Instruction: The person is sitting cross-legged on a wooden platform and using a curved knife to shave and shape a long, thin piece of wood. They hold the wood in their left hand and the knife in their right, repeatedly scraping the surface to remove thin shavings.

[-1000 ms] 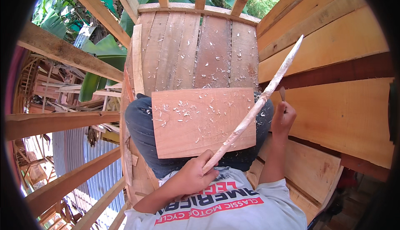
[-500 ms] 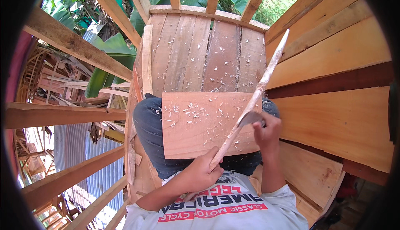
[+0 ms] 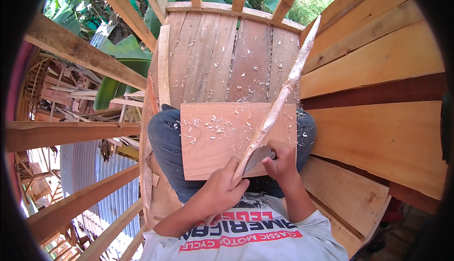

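A long peeled stick (image 3: 280,101), pale and mottled with a sharp point at its far end, slants from my lap up to the far right. My left hand (image 3: 221,191) is closed round its near end. In my right hand (image 3: 282,160) is a knife (image 3: 259,159) with a short, broad, curved blade, its handle mostly hidden by my fingers. The blade lies against the stick's right side, close to my left hand. Under the stick, a flat wooden board (image 3: 208,159) rests across my legs, with curled shavings (image 3: 218,127) scattered on it.
Plank flooring (image 3: 198,57) with more shavings stretches ahead to a low wooden edge. Slatted rails (image 3: 75,135) stand along my left, with corrugated metal sheets (image 3: 106,176) below. A wall of broad planks (image 3: 373,128) rises close on my right. Banana leaves (image 3: 213,0) hang beyond the front rails.
My right hand has drawn the knife down along the stick toward my left hand. The stick's pointed end has shifted slightly up and left.
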Available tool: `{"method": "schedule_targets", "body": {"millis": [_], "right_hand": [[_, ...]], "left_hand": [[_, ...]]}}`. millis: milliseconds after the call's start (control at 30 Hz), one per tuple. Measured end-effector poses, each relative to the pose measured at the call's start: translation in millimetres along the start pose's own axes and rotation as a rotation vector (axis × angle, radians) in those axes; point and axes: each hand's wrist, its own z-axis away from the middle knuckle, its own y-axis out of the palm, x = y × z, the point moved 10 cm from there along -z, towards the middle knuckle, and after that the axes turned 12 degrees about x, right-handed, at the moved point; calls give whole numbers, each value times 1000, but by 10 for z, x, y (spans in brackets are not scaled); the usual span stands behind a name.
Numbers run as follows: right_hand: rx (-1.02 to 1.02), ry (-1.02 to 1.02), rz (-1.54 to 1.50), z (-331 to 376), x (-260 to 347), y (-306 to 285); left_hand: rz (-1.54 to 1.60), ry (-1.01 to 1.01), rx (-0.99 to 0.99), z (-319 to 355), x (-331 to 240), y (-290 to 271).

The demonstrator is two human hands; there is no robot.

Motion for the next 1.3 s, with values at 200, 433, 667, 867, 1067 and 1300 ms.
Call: {"method": "schedule_targets", "body": {"millis": [200, 433, 667, 867, 1067, 1300], "right_hand": [[-159, 5, 246, -149, -158, -368], [-347, 364, -83, 102, -1063, -984], [39, 299, -163, 59, -455, -214], [102, 133, -245, -21, -130, 66], [18, 411, -182, -10, -571, -238], [-140, 691, -116, 306, -1190, -459]], "left_hand": [[24, -18, -32, 41, -5, 16], [-34, 56, 47, 26, -22, 180], [132, 26, -58, -164, 5, -154], [-100, 70, -134, -148, 13, -224], [-220, -77, -405, 64, 140, -800], [-502, -218, -774, 489, 343, -1402]]}}
